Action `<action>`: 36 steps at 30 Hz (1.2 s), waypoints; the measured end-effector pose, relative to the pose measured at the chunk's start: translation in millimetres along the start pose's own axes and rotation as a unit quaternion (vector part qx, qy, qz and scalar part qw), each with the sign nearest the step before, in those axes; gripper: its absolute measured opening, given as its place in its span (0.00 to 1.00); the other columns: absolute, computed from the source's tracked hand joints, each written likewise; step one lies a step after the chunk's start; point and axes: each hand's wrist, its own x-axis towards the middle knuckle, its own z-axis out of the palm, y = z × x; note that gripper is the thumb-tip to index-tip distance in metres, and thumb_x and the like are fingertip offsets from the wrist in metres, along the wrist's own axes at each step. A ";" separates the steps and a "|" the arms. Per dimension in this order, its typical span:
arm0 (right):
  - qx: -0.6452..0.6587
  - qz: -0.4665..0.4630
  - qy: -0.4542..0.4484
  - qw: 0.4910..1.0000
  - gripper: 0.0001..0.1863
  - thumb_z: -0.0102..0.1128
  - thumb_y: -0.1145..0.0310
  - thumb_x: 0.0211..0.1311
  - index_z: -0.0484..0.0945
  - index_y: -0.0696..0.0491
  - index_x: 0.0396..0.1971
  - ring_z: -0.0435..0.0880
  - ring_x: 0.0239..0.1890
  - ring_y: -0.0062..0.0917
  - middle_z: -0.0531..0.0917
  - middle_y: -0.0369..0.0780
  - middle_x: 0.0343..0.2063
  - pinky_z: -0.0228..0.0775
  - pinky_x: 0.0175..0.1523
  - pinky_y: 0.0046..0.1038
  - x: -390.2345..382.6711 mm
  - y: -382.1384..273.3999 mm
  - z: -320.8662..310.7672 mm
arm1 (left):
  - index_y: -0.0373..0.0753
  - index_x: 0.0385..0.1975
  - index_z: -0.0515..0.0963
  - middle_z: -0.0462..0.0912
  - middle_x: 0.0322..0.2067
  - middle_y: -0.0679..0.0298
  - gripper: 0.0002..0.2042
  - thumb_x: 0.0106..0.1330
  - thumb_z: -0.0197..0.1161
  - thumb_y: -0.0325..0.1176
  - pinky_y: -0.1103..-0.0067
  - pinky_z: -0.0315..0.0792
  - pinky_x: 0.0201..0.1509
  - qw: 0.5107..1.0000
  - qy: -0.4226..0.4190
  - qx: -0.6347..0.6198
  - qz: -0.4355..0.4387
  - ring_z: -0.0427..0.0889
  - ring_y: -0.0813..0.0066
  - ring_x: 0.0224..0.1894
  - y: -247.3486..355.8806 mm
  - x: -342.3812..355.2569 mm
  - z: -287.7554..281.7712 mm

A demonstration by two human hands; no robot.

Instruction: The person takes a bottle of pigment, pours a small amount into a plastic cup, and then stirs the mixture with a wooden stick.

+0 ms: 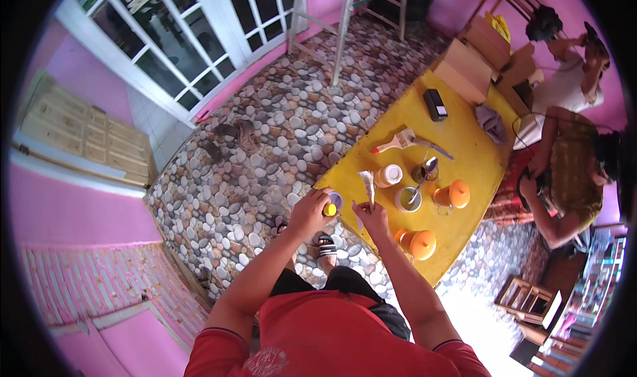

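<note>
My left hand (pixel 310 214) is closed around a small round container with a purple-blue rim (pixel 338 200). A round yellow piece like a cap (pixel 330 210) shows at the same fingers. To its right, my right hand (pixel 373 220) pinches a slim whitish item (pixel 367 183), wider at its upper end; whether it is a tube or a brush I cannot tell. Both hands are at the near left edge of the yellow table (pixel 363 158). Just beyond the right hand stand a white lidded jar (pixel 390 175) and a cup of greenish liquid (pixel 407 200) with a spoon in it.
Two orange-lidded cups (pixel 452 194), a glass with a spoon (pixel 424 172), a paintbrush (pixel 399 140), a knife (pixel 434 149) and a black box (pixel 435 105) occupy the table. Cardboard boxes (pixel 462 70) lie at its far end. Two people (pixel 564 164) are at the right. A ladder (pixel 342 35) stands beyond.
</note>
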 end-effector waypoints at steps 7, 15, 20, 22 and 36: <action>-0.057 0.012 0.071 0.996 0.21 0.76 0.52 0.56 0.84 0.57 0.27 0.78 0.21 0.21 0.78 0.35 0.16 0.70 0.28 0.28 20.4 31.0 14.8 | 0.38 0.41 0.76 0.80 0.53 0.63 0.20 0.50 0.77 0.33 0.67 0.78 0.53 0.993 -0.096 -0.011 0.072 0.80 0.60 0.53 -36.4 36.6 15.3; -0.140 -0.028 0.191 0.971 0.21 0.72 0.49 0.57 0.85 0.55 0.31 0.83 0.24 0.36 0.81 0.43 0.19 0.74 0.32 0.37 23.4 55.2 39.1 | 0.36 0.45 0.77 0.79 0.56 0.63 0.19 0.51 0.71 0.28 0.68 0.76 0.58 0.980 -0.170 -0.025 0.105 0.80 0.61 0.53 -43.0 57.1 23.1; -0.143 -0.030 0.189 0.971 0.19 0.70 0.52 0.59 0.85 0.55 0.33 0.84 0.26 0.42 0.82 0.46 0.21 0.74 0.34 0.40 12.4 32.5 35.2 | 0.36 0.44 0.76 0.79 0.56 0.61 0.19 0.51 0.71 0.29 0.67 0.75 0.58 0.976 -0.162 -0.027 0.139 0.79 0.59 0.52 -53.5 65.8 31.1; -0.140 -0.024 0.177 0.974 0.17 0.69 0.55 0.60 0.83 0.56 0.32 0.84 0.29 0.48 0.83 0.50 0.24 0.74 0.35 0.43 5.4 25.4 29.3 | 0.36 0.43 0.75 0.79 0.56 0.61 0.19 0.51 0.72 0.30 0.68 0.75 0.58 0.976 -0.168 -0.029 0.136 0.79 0.59 0.51 -55.6 66.6 30.6; -0.160 -0.079 0.242 0.954 0.15 0.68 0.62 0.62 0.74 0.56 0.36 0.85 0.31 0.50 0.84 0.50 0.26 0.75 0.36 0.45 -29.6 49.5 21.4 | 0.38 0.33 0.73 0.80 0.49 0.58 0.22 0.54 0.79 0.44 0.64 0.78 0.47 0.984 -0.043 -0.142 0.100 0.82 0.54 0.46 -53.6 80.6 -3.7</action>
